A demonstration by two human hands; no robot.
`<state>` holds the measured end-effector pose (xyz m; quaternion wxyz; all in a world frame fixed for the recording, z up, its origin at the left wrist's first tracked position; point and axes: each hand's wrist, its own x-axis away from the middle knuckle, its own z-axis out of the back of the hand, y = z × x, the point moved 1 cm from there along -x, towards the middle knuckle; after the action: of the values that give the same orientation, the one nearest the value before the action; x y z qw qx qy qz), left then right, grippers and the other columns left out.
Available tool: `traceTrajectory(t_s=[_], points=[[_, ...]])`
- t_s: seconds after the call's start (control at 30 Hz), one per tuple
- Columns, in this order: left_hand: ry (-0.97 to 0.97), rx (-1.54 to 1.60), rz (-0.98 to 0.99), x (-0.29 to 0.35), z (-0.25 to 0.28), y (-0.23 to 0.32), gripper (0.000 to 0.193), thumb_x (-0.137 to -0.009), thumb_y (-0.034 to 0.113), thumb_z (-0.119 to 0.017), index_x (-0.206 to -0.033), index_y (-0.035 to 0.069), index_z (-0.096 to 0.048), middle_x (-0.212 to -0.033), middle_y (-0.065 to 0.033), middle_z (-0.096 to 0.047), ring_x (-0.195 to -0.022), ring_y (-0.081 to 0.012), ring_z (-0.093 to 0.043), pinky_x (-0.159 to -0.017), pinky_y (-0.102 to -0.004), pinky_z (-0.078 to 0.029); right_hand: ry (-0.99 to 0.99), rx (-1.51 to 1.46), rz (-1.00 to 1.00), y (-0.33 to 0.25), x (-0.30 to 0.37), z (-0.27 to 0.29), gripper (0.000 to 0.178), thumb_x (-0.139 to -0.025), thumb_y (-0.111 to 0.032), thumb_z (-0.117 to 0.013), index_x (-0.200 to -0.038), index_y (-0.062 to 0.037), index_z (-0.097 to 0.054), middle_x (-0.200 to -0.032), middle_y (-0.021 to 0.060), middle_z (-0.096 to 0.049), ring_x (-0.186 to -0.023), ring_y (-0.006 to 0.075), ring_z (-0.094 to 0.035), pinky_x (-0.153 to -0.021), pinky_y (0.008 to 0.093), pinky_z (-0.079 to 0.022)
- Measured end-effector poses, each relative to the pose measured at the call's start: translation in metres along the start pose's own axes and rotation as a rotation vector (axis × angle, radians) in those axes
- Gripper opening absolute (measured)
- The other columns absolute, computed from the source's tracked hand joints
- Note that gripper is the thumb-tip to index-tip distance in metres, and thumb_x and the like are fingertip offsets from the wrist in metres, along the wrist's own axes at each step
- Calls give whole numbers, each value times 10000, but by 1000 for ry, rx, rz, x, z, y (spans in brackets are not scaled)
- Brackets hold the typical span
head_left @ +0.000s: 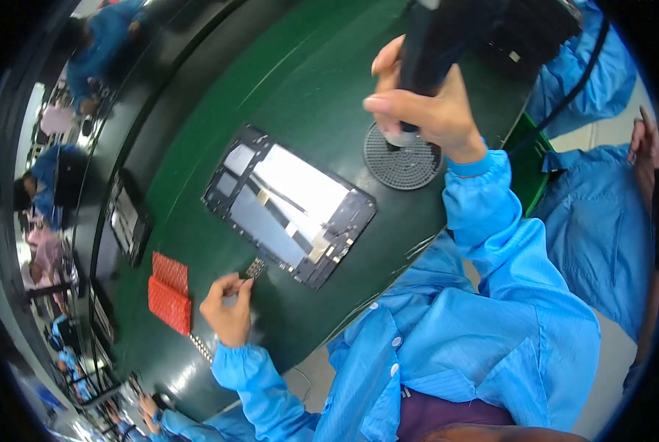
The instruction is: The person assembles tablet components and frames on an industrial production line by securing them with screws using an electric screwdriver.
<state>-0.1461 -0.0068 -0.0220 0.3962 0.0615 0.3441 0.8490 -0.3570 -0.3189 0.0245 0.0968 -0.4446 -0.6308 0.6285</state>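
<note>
Jutting from L hand (228,309): prob. PCB (256,268)

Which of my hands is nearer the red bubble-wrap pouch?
Left: your left hand is beside the pouch, to its right; your right hand is beyond the opened tablet.

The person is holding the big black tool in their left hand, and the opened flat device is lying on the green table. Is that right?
Not quite: the right hand is holding the big black tool, as the head view shows. The opened flat device is lying on the green table.
</note>
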Motion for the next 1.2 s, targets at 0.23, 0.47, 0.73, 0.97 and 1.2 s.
traceTrajectory(t_s=[0.23, 0.47, 0.73, 0.97, 1.2], points=[[-134, 482, 76, 4, -21, 32, 133, -785, -75, -618, -915, -47, -629, -806, -123, -631, -753, -174, -621, -690, -256, -489, 66, 104, 10, 18, 5, 11, 412, -741, -1, -695, -1102, 14, -497, -567, 38, -553, -476, 99, -538, -467, 228, -430], [418, 269, -279, -49, -76, 34, 171, -822, -56, -570, -983, -48, -628, -928, -128, -615, -906, -181, -581, -796, -273, -464, 87, 191, 70, 31, 3, 12, 532, -745, -27, -710, -1212, 27, -460, -558, 17, -546, -488, 72, -534, -470, 207, -411], [359, 436, -165, -62, -97, 29, 123, -791, 1, -637, -913, -1, -657, -773, -58, -648, -745, -164, -611, -981, -421, -361, 82, 168, 28, 35, 3, 9, 435, -733, -12, -719, -1107, 17, -499, -567, 11, -549, -479, 71, -537, -465, 203, -418], [243, 202, -386, -58, -94, 32, 82, -727, 15, -701, -802, 9, -669, -753, -82, -663, -716, -204, -609, -857, -368, -435, 79, 176, 43, 41, 1, 8, 377, -732, -10, -718, -1041, 10, -504, -564, 13, -547, -472, 73, -541, -449, 200, -419], [158, 259, -366, -46, -90, 45, 99, -720, -23, -696, -805, 3, -652, -759, -93, -657, -716, -209, -596, -708, -292, -447, 58, 113, -12, 38, -2, 4, 396, -712, -72, -767, -1022, -13, -528, -653, 29, -577, -501, 85, -560, -453, 216, -449]])
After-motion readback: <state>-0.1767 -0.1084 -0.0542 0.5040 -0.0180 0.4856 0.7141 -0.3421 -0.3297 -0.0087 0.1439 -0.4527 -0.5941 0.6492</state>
